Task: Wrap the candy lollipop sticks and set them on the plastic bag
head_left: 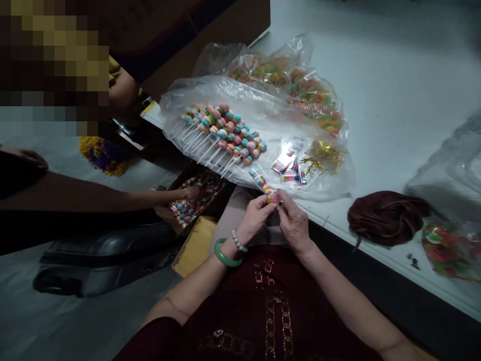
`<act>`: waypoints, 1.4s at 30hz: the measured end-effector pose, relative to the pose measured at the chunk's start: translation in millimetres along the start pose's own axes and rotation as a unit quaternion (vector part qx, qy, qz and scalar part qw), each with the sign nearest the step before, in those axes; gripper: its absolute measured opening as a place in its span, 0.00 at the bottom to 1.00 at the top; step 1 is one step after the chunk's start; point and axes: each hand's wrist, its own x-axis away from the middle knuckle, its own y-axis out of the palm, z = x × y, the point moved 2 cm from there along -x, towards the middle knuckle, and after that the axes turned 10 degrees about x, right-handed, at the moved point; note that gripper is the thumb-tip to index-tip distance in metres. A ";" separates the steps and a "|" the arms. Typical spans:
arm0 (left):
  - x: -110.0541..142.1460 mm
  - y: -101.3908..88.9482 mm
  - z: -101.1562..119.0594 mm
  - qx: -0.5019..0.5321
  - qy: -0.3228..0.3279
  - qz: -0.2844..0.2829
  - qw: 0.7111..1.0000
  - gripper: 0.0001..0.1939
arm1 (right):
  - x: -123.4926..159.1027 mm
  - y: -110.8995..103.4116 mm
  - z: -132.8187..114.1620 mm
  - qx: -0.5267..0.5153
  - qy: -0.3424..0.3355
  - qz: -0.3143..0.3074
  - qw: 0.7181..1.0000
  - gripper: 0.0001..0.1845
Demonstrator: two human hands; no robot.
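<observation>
1. Wrapped candy stick (258,176): beads of blue, pink and orange in a clear sleeve, at the front edge of the table, just below the heaped sticks. Tilted, beaded part up and to the left. Small pink-and-yellow label (275,198) at its lower end.
2. Left hand (256,216): thumb and fingertips closed, pinching the label end. Green bangle (227,254) and pale bead bracelet (239,241) on this wrist.
3. Right hand (295,223): fingers bent in, thumb and forefinger gripping the same end; fingertips blurred. The two hands nearly meet.
4. Beyond the hands, on clear plastic (259,108): heap of candy sticks (225,131), white stems pointing down-left.
5. Right of the heap: loose printed cards (291,168), overlapping; gold ties (325,154) just beside them.
6. Farther back: bagged candies (270,72), red, green and orange, on the white table (379,105). Large cardboard box (214,42) to their left.
7. Right side of the table: dark brown cloth (389,218), near a second candy bag (445,248).
8. Left, lower: another person's hand (192,193) in a box of candies (186,213); its finger state cannot be told. Yellow stool (194,246) and black suitcase (108,255) nearby.
</observation>
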 end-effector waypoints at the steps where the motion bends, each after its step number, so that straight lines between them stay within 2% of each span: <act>1: -0.1 -1.4 -0.2 0.007 -0.014 -0.005 1.000 0.12 | -0.2 -0.6 -0.8 0.004 -0.026 0.002 1.000 0.20; 4: 0.0 -6.5 2.5 0.036 -0.082 -0.013 0.996 0.16 | 0.9 -3.0 -1.0 0.049 -0.077 0.022 0.996 0.20; 7: -0.3 -6.8 6.0 0.120 -0.159 -0.022 0.980 0.19 | 5.2 -1.3 -0.9 0.080 -0.117 0.038 0.989 0.22; 9: -2.1 -5.3 6.3 0.177 -0.162 0.013 0.971 0.18 | 8.6 2.7 -2.5 0.066 -0.145 0.031 0.987 0.22; 11: -4.4 -3.9 4.5 0.210 -0.134 0.076 0.966 0.16 | 10.6 7.1 -5.0 0.027 -0.150 0.003 0.988 0.19; 13: -5.6 -2.3 2.3 0.229 -0.101 0.116 0.961 0.15 | 9.8 9.7 -6.5 -0.030 -0.101 -0.034 0.994 0.15; 15: -5.4 -1.0 2.8 0.237 -0.064 0.122 0.962 0.13 | 6.6 10.6 -6.1 -0.113 0.007 -0.071 0.991 0.11; 17: -4.6 -0.3 6.2 0.227 -0.044 0.100 0.968 0.13 | 3.0 12.7 -5.9 -0.220 0.126 -0.128 0.959 0.09; 19: -4.2 -0.5 9.5 0.217 -0.073 0.072 0.971 0.13 | 0.5 16.2 -8.2 -0.309 0.188 -0.189 0.913 0.08; 20: -4.4 -1.3 10.4 0.218 -0.105 0.067 0.968 0.14 | -0.3 18.0 -9.8 -0.332 0.197 -0.208 0.899 0.08; 22: -5.1 -4.3 10.8 0.224 -0.166 0.082 0.957 0.16 | -0.6 21.3 -12.2 -0.341 0.201 -0.224 0.891 0.08; 24: -6.1 -7.8 9.9 0.217 -0.189 0.104 0.952 0.16 | 0.5 24.1 -13.2 -0.352 0.213 -0.236 0.880 0.08; 27: -7.0 -9.5 6.4 0.184 -0.132 0.090 0.970 0.11 | 1.4 24.3 -12.3 -0.424 0.254 -0.241 0.835 0.10; 29: -6.2 -8.2 2.1 0.153 -0.084 0.073 0.982 0.12 | 0.0 21.1 -10.1 -0.465 0.290 -0.214 0.808 0.12; 31: -4.5 -6.2 -3.1 0.124 -0.061 0.070 0.988 0.14 | -1.8 16.9 -7.8 -0.480 0.323 -0.185 0.794 0.18; 34: -1.9 -3.0 -8.7 0.106 -0.063 0.073 0.990 0.20 | -4.0 10.4 -7.6 -0.472 0.340 -0.163 0.797 0.23; 38: 0.4 0.6 -10.0 0.138 -0.066 0.054 0.987 0.21 | -6.0 3.9 -15.4 -0.468 0.309 -0.167 0.811 0.17; 42: 1.2 1.2 -11.7 0.174 -0.080 0.056 0.980 0.20 | -6.8 3.8 -22.1 -0.478 0.297 -0.166 0.810 0.16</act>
